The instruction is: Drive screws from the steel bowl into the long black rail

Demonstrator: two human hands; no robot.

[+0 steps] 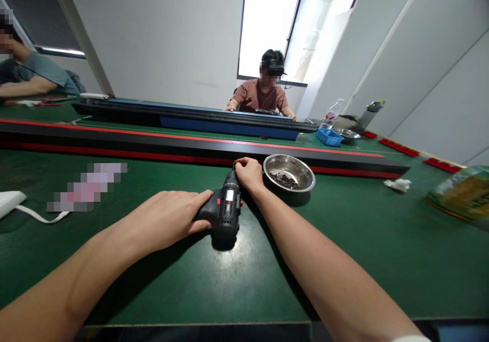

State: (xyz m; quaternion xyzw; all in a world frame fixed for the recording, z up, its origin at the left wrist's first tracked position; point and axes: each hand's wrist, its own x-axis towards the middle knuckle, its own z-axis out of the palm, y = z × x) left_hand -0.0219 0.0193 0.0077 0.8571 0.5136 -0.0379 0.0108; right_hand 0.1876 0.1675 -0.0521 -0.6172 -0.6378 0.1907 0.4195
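Observation:
My left hand (178,210) is wrapped round the handle of a black cordless drill (227,214), which points away from me. At the front end of the drill, the fingers of my right hand (249,174) are pinched together by the tip. What lies between them is too small to make out. Just beyond the fingertips runs a long black and red bar (183,146) across the table. Right of my right hand stands a steel bowl (310,183) with small dark pieces (284,181) in it, apparently screws.
On the green table (344,260), a white device with a cord (49,219) lies at left. A crumpled tissue (398,185) and a bag (462,194) are at right. Beyond are a dark blue bar (229,127), a blue basket (329,137), a bottle (332,113) and two seated people.

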